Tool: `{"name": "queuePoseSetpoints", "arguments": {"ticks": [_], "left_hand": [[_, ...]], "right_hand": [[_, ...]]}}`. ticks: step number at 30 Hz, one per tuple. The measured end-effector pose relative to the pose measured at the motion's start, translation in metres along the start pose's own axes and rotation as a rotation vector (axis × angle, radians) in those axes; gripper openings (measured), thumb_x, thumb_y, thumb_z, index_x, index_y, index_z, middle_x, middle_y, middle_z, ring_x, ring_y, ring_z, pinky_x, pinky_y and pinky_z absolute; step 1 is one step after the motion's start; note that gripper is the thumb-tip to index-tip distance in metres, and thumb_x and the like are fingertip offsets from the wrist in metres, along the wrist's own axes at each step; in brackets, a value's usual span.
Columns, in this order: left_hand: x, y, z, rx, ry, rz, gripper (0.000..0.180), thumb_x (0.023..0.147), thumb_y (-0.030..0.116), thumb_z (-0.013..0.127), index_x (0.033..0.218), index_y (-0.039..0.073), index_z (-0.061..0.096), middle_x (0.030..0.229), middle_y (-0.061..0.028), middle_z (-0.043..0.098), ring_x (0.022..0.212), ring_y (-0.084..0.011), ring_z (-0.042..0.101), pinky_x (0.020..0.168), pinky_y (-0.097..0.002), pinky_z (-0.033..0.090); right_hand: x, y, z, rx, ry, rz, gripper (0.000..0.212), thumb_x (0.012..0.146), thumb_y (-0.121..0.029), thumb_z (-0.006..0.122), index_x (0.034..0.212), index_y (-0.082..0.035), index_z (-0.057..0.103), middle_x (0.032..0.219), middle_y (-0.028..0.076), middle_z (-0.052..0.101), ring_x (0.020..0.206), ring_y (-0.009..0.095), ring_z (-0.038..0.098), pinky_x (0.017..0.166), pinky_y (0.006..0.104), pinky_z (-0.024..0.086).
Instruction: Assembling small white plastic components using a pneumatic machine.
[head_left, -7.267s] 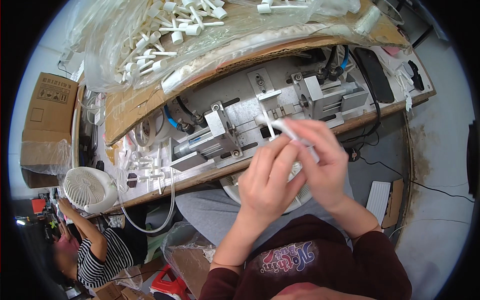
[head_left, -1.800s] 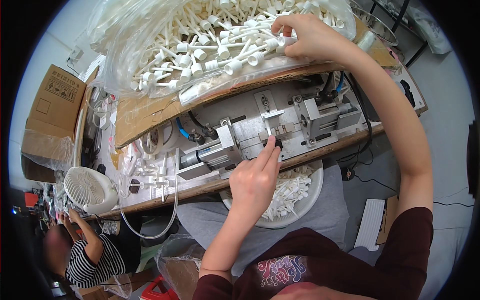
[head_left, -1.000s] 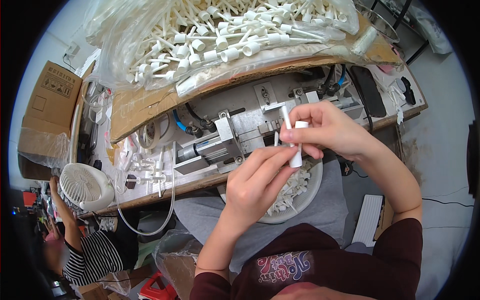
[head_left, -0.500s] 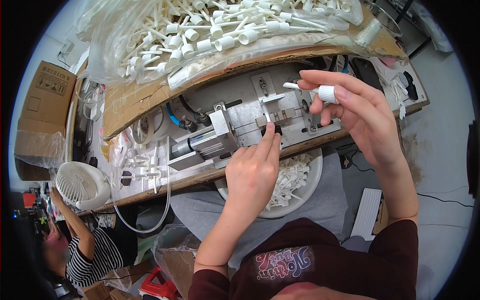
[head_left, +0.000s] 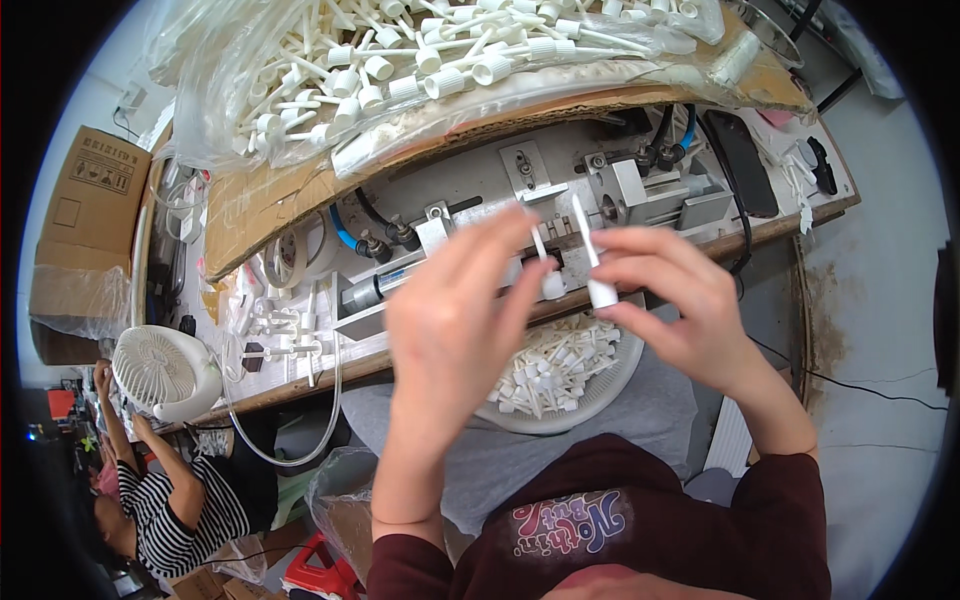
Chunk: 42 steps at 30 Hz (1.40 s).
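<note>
Holding now: you have one small white plastic nozzle piece with a thin tube (head_left: 549,270) pinched in your left hand (head_left: 452,318) and a second white nozzle piece with a longer tapered tube (head_left: 592,262) pinched in your right hand (head_left: 678,305)
Landmark: the grey metal press fixture with blue and black hoses (head_left: 560,200) on the bench; everything below is placed against it
Left fingers: closed on the cap end of the first piece, tube pointing up, just in front of the fixture
Right fingers: thumb and forefinger closed on the cap of the second piece, its tube leaning toward the fixture's slot
Pieces apart or touching: near each other, not touching as far as you can judge
Below the fixture: round white plastic bowl of finished white parts (head_left: 560,375) on your lap
Behind the fixture: clear plastic bag heaped with loose white nozzle parts (head_left: 400,70) on brown cardboard
Right of the fixture: black phone (head_left: 745,165) lying flat
Left of the fixture: small white desk fan (head_left: 160,370), and beyond it a seated person in a striped top (head_left: 180,510)
Risk, slipping: your grip is on the caps only, so a loose pinch could drop a piece into the bowl among the finished ones
Risk, bending: the thin tubes may kink if you push them in at an angle
Risk, fingers: keep fingertips out of the fixture's clamp
</note>
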<state>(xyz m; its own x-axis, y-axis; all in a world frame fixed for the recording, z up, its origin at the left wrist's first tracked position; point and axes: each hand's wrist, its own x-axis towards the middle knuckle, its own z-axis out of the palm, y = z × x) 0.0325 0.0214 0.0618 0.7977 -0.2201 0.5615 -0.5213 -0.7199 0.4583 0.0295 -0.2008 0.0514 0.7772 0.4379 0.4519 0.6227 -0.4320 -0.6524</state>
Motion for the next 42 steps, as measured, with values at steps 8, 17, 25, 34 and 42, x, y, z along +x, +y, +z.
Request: {"name": "queuePoseSetpoints", "arguments": {"ticks": [8, 17, 25, 34, 42], "left_hand": [[0.079, -0.046, -0.004, 0.240, 0.247, 0.230, 0.030, 0.088, 0.010, 0.072, 0.118, 0.009, 0.071, 0.117, -0.0092, 0.072, 0.109, -0.0277, 0.065, 0.096, -0.0374, 0.049], [0.092, -0.050, -0.006, 0.318, 0.110, 0.146, 0.024, 0.087, 0.010, 0.072, 0.111, 0.007, 0.073, 0.098, -0.0082, 0.072, 0.087, -0.0235, 0.067, 0.080, -0.0349, 0.051], [0.069, -0.029, -0.026, 0.091, 0.362, 0.057, 0.024, 0.082, 0.000, 0.074, 0.105, 0.005, 0.075, 0.090, -0.0071, 0.068, 0.069, -0.0165, 0.067, 0.064, -0.0287, 0.054], [-0.005, -0.002, -0.028, -0.087, 0.200, -0.043, 0.035, 0.078, 0.000, 0.079, 0.112, 0.002, 0.073, 0.118, -0.0125, 0.064, 0.092, -0.0227, 0.068, 0.075, -0.0323, 0.056], [-0.041, 0.015, 0.019, -0.146, -0.006, -0.089, 0.030, 0.077, 0.001, 0.081, 0.105, 0.001, 0.073, 0.124, -0.0135, 0.065, 0.082, -0.0199, 0.072, 0.067, -0.0312, 0.058]], "right_hand": [[-0.004, 0.015, 0.042, -0.387, -0.022, -0.229, 0.023, 0.075, -0.006, 0.069, 0.098, -0.002, 0.067, 0.118, 0.012, 0.070, 0.079, 0.020, 0.070, 0.066, 0.0303, 0.055], [0.006, 0.012, 0.049, -0.477, -0.036, -0.206, 0.014, 0.073, -0.008, 0.065, 0.086, -0.003, 0.064, 0.118, 0.015, 0.071, 0.058, 0.016, 0.065, 0.055, 0.0283, 0.052], [0.014, 0.007, 0.041, -0.439, -0.087, -0.188, 0.017, 0.075, -0.013, 0.070, 0.088, -0.003, 0.066, 0.110, 0.014, 0.073, 0.061, 0.023, 0.067, 0.057, 0.0341, 0.054], [0.097, 0.012, 0.001, -0.309, 0.155, -0.242, 0.019, 0.080, -0.017, 0.075, 0.094, -0.007, 0.069, 0.093, 0.010, 0.069, 0.085, 0.029, 0.067, 0.075, 0.0397, 0.054], [0.209, 0.035, -0.002, -0.770, -0.107, -0.402, 0.012, 0.079, -0.008, 0.066, 0.085, 0.003, 0.068, 0.102, 0.017, 0.062, 0.102, 0.030, 0.063, 0.087, 0.0389, 0.052]]}}
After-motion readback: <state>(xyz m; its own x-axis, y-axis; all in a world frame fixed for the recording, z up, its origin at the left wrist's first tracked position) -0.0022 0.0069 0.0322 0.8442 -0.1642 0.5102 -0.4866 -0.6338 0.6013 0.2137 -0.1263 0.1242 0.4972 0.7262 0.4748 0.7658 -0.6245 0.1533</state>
